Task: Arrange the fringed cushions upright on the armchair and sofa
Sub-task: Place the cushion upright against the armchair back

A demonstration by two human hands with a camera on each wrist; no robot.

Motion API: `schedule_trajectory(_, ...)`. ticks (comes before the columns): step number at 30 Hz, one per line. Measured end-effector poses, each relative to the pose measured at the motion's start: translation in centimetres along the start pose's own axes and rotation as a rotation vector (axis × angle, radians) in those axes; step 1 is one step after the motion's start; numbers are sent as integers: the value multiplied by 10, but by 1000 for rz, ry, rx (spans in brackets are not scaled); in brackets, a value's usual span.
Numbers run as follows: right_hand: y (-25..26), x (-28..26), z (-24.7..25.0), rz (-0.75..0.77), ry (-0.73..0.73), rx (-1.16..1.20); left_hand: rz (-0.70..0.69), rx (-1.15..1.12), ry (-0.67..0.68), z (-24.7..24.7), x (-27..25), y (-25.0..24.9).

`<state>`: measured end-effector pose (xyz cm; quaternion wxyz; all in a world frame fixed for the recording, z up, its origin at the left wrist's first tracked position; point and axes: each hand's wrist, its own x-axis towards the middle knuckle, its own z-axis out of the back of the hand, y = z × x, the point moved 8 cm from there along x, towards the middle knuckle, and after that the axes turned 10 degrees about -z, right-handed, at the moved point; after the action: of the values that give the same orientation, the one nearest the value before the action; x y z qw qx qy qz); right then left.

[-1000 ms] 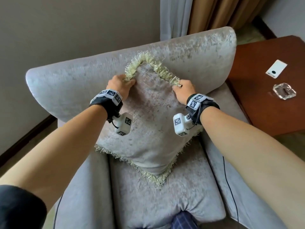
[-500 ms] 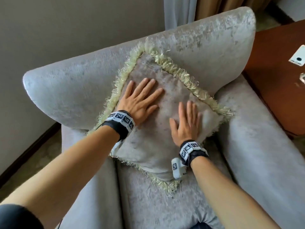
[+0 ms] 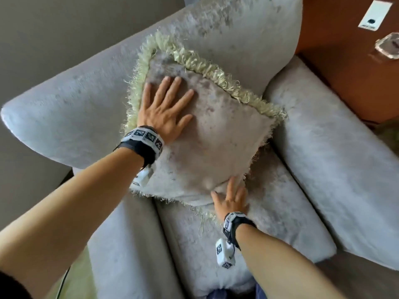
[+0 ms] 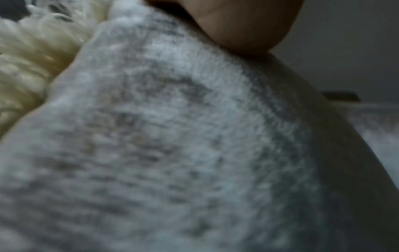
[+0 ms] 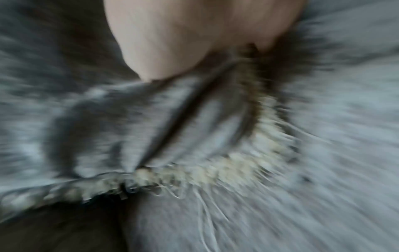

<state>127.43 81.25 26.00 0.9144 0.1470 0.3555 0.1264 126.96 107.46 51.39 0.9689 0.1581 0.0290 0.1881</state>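
The cushion (image 3: 207, 134) leans corner-up against the armchair (image 3: 237, 33) back, its lowest corner on the seat. The left hand (image 3: 164, 113) lies flat on its upper face, fingers spread and straight. The right hand (image 3: 232, 201) sits at the lowest corner, fingers extended; whether they tuck under the fringe is unclear, as the right wrist view is smeared. To do this well, press the face gently into the backrest while nudging the bottom corner rearward, so it stands steady. A bench (image 3: 345, 61) stands beside the chair.
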Motion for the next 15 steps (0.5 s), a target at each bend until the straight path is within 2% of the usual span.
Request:
schedule_trajectory(1, -34, -4, -8, -168, 85, 55, 53, -23, -26, 7, 0, 4)
schedule_trajectory(2, -45, -10, -3, -209, 85, 90, 84, -41, -47, 14, 0, 2)
schedule_trajectory(3, -33, -13, 11, -101, -9, 108, 74, -40, -66, 20, 2, -7)
schedule_trajectory(5, 27, -15, 51, 168, -189, 190, -66, -10, -70, 27, 6, -45)
schedule_trajectory(7, 93, -15, 91, 328, -307, 259, -251, 54, 17, 19, 5, -83)
schedule_trajectory(8, 117, -17, 97, 391, -328, 232, -298, 83, 60, 9, -1, -90)
schedule_trajectory(10, 132, -23, 87, 471, -335, 135, -266, 86, 82, 0, -11, -71)
schedule_trajectory(11, 115, -24, 73, 441, -322, 63, -206, 63, 77, 0, -17, -54)
schedule_trajectory(12, 89, -27, 61, 359, -236, -8, -129, 38, 70, 0, -20, -34)
schedule_trajectory(13, 52, -27, 40, 259, -44, -95, -33, 7, 73, 1, -25, -14)
schedule_trajectory(15, -13, -47, 2, 142, 473, -340, 245, -111, 91, 4, -40, 24)
